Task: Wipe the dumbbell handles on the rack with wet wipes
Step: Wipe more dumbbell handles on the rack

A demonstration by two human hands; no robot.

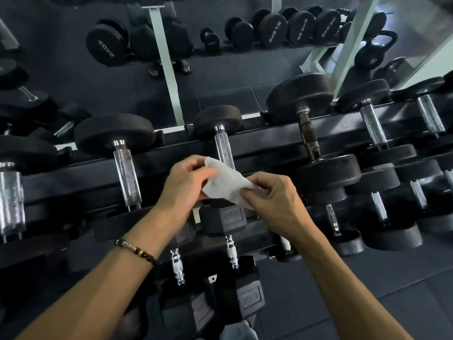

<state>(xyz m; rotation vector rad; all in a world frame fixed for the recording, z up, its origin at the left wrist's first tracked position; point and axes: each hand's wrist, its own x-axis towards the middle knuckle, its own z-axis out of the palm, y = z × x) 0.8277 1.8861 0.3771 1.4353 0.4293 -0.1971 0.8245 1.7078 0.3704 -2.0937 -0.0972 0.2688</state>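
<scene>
A white wet wipe [224, 184] is stretched between both hands in front of the black dumbbell rack [255, 141]. My left hand [187, 179] pinches its upper left edge and my right hand [272, 197] pinches its lower right corner. Just behind the wipe a round black dumbbell rests on the top tier, its knurled silver handle [224, 148] partly hidden by the wipe. To the left lies a larger dumbbell with a silver handle [127, 174]. To the right is one with a dark handle [308, 134]. Below the hands sits a hex dumbbell marked 10KG [229, 218].
More dumbbells fill the rack on both sides and on the lower tiers. A mirror behind the rack reflects another rack of dumbbells [274, 28], kettlebells [373, 51] and white posts. Dark rubber floor tiles [367, 278] lie at lower right.
</scene>
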